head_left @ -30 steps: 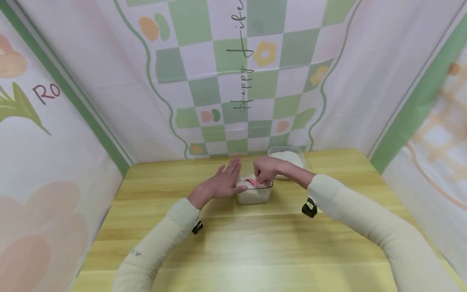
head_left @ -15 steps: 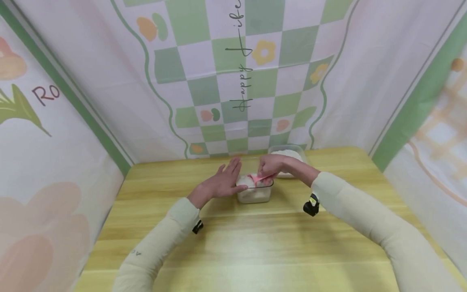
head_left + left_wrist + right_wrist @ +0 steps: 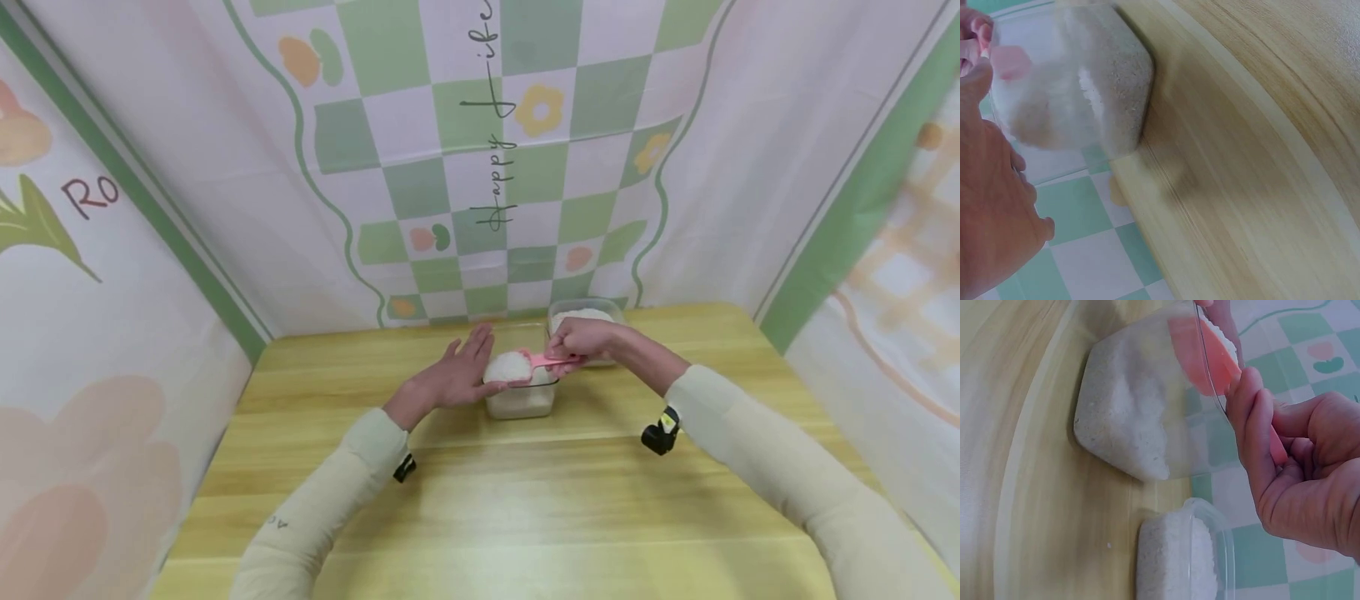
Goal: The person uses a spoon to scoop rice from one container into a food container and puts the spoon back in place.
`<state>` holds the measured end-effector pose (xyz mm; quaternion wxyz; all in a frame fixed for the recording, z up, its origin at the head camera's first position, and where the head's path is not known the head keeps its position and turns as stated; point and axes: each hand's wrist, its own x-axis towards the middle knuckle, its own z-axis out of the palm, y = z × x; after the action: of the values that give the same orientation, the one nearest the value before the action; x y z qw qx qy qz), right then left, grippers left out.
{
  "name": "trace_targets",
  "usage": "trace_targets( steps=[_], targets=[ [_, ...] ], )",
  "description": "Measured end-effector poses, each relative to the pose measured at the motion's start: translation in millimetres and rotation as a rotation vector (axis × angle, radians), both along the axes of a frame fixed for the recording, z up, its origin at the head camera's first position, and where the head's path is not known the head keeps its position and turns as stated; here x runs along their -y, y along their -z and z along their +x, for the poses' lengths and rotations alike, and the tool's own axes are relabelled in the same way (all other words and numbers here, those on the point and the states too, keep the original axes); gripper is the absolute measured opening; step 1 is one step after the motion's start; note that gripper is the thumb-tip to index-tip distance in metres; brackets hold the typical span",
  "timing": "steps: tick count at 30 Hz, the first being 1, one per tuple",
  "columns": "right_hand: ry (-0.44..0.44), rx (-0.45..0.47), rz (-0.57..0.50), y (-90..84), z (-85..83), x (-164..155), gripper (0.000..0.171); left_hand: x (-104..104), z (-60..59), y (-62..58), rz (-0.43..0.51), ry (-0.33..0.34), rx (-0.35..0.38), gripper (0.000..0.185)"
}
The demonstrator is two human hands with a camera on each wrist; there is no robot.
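My right hand grips the handle of a pink scoop, fingers curled round it. The scoop's bowl is heaped with white rice and sits at the top of a clear, deep container, level with its rim. More rice lies in the lower part of that container, banked unevenly against the walls. My left hand rests along the container's left side with fingers extended and thumb across the front rim. In the left wrist view, the scoop shows through the clear wall.
Behind and to the right stands a second, lower clear tub filled with white rice. Both containers stand near the back edge of the wooden table, close to a printed cloth backdrop.
My right hand has drawn the scoop up and to the right, out of the rice, and its bowl now carries a heap. My left hand has stayed at the container.
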<state>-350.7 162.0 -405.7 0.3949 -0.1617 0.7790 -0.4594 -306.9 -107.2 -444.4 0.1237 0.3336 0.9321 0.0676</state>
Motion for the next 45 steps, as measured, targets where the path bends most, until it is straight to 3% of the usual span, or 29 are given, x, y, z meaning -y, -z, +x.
trace_targets(
  steps=[25,45],
  targets=[
    [0.161,0.061,-0.134,-5.0,5.2,-37.6,0.028,4.4,-1.1,0.6,0.023,-0.01,-0.002,0.092],
    [0.221,0.063,-0.126,-18.8,13.0,-63.5,0.027,1.0,1.4,-0.2,0.025,-0.003,0.008,0.091]
  ],
)
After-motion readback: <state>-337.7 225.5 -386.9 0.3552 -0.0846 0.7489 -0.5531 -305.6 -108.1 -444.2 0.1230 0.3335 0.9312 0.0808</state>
